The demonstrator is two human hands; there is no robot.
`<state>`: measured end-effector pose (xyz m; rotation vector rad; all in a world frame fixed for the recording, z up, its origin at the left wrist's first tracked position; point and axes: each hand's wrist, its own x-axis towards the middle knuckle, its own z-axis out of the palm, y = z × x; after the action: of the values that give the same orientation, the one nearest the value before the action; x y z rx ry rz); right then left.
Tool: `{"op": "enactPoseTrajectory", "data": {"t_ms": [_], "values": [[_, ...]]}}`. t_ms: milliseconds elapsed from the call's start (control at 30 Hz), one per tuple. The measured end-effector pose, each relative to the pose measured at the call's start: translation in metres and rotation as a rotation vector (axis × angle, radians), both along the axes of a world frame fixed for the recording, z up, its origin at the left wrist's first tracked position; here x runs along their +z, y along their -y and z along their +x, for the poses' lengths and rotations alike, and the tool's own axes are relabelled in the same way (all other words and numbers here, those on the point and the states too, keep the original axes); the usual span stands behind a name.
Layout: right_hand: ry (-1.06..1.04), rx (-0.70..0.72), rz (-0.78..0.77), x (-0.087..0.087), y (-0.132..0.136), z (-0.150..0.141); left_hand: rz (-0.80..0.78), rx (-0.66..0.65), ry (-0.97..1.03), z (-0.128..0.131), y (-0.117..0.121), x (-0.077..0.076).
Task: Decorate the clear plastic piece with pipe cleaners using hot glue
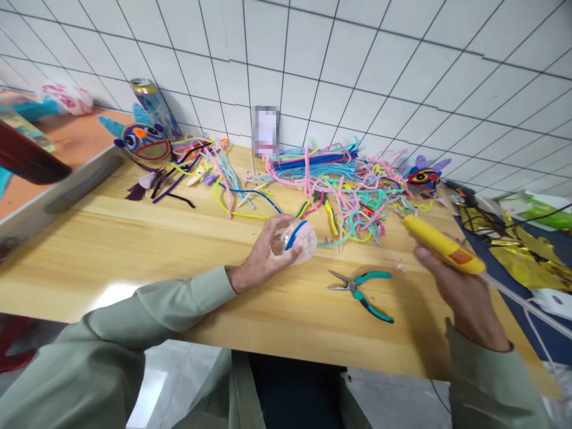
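Observation:
My left hand (264, 253) is closed around a clear round plastic ball (307, 244), which carries a blue pipe-cleaner strip and some pink. In my right hand (456, 286), raised over the table's right side, is a yellow hot glue gun (440, 243) with a pale glue stick trailing out of its back. Its tip points left, apart from the ball. Between my hands lie teal-handled needle-nose pliers (357, 287), jaws spread. Behind the ball, a yellow-and-green handled tool (330, 215) lies partly hidden among pipe cleaners (357, 205).
A blue pipe-cleaner bundle (317, 161) lies along the tiled wall, near a blurred-out phone-like rectangle (267, 131). Decorated faces stand left (145, 143) and right (422, 177). A drink can (154, 107) stands back left. Gold foil (521, 262) and cables lie at far right.

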<state>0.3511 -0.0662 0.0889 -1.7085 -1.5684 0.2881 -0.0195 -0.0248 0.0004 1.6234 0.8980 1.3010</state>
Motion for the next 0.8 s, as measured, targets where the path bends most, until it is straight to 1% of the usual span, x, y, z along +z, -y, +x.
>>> {"op": "enactPoseTrajectory", "data": {"t_ms": [67,100,133,200,267,333,400,467,567,800], "values": [[-0.074,0.241,-0.027,0.005,0.0,-0.032,-0.061,0.01,0.054,0.002,-0.001,-0.004],[-0.096,0.343,-0.028,0.005,-0.001,-0.046,-0.09,0.012,0.081,0.003,-0.002,-0.005],[-0.126,0.417,-0.034,0.003,-0.003,-0.058,-0.115,0.011,0.107,0.004,-0.003,-0.007],[-0.212,0.5,-0.121,-0.008,-0.006,-0.075,-0.154,0.004,0.145,0.005,-0.004,-0.008],[-0.305,0.534,-0.233,-0.023,-0.007,-0.083,-0.18,-0.006,0.164,0.004,-0.005,-0.008],[-0.365,0.555,-0.32,-0.04,-0.006,-0.084,-0.196,-0.013,0.166,0.003,-0.005,-0.008],[-0.392,0.564,-0.372,-0.053,-0.005,-0.082,-0.195,-0.014,0.15,0.002,-0.004,-0.007],[-0.4,0.564,-0.388,-0.06,-0.004,-0.08,-0.178,-0.021,0.125,0.002,-0.003,-0.005],[-0.377,0.585,-0.386,-0.061,-0.006,-0.08,-0.144,-0.044,0.097,0.001,-0.001,-0.003],[-0.379,0.605,-0.375,-0.051,-0.006,-0.091,-0.154,-0.076,0.069,0.002,0.001,0.002]]}}
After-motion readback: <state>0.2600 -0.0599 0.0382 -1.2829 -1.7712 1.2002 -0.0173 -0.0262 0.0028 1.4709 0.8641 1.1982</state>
